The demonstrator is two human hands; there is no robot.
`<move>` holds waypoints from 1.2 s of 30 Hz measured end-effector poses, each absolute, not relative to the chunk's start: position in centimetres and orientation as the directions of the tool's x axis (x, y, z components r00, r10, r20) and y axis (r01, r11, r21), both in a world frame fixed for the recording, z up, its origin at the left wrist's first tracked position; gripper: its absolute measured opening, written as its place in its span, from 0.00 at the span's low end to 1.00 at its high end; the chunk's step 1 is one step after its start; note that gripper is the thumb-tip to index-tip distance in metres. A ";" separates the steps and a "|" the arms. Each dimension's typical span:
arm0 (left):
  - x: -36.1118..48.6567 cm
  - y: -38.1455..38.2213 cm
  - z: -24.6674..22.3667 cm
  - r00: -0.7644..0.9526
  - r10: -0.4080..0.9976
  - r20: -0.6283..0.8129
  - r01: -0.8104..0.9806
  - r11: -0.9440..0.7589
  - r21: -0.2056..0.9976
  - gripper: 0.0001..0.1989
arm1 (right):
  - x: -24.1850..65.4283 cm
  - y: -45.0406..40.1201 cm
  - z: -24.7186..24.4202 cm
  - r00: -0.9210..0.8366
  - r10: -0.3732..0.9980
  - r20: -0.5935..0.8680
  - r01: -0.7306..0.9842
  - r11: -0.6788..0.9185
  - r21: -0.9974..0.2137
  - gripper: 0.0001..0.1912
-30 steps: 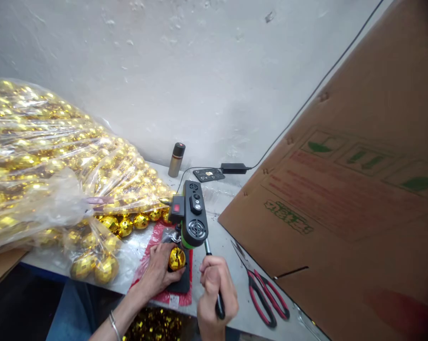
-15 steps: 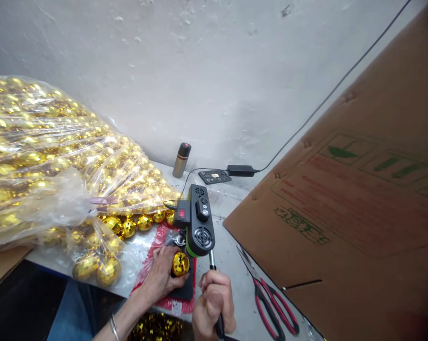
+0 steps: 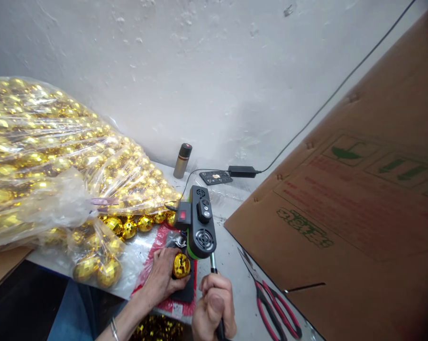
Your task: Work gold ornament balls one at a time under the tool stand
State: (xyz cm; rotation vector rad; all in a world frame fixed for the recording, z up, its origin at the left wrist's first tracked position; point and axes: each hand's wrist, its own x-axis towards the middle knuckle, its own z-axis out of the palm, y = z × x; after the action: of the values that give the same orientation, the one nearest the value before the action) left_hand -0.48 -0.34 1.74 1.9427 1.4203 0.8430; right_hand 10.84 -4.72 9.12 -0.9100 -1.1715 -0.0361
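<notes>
My left hand pinches a shiny gold faceted bauble between thumb and fingers. The bauble sits over a dark base plate, close under the front end of a black machine head with round vents and a green edge. Fingers wrapped, my right hand grips a lever with a metal shaft and black handle at the machine's front. Red plastic film lies beneath the base. The bauble's underside is hidden by my hand.
Clear bags of gold baubles fill the left side. Red-handled scissors lie at right before a large cardboard box. Behind are a flask, a phone and a power adapter with a cable. Gold glitter pieces show below the table edge.
The view has shifted very slightly. Both hands, the bauble and the lever otherwise hold the same positions.
</notes>
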 end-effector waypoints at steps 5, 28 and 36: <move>-0.5 -0.3 1.5 0.236 0.958 0.160 0.588 -0.272 0.762 0.25 | 10.8 -4.9 9.2 0.417 0.420 0.806 0.488 0.645 -0.588 0.19; 0.2 -0.2 1.0 0.207 0.961 0.181 0.576 -0.270 0.772 0.26 | 11.1 -4.6 8.3 0.464 0.421 0.779 0.428 0.663 -0.614 0.20; 0.1 -0.2 0.4 0.213 0.957 0.196 0.554 -0.284 0.783 0.30 | 11.2 -4.6 5.3 0.424 0.402 0.812 0.518 0.628 -0.581 0.19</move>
State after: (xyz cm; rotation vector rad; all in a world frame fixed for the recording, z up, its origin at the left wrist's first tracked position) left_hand 0.12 -0.18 0.43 1.9259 1.3941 0.9235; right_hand 11.22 -4.65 5.31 -0.9470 -1.1805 -0.0879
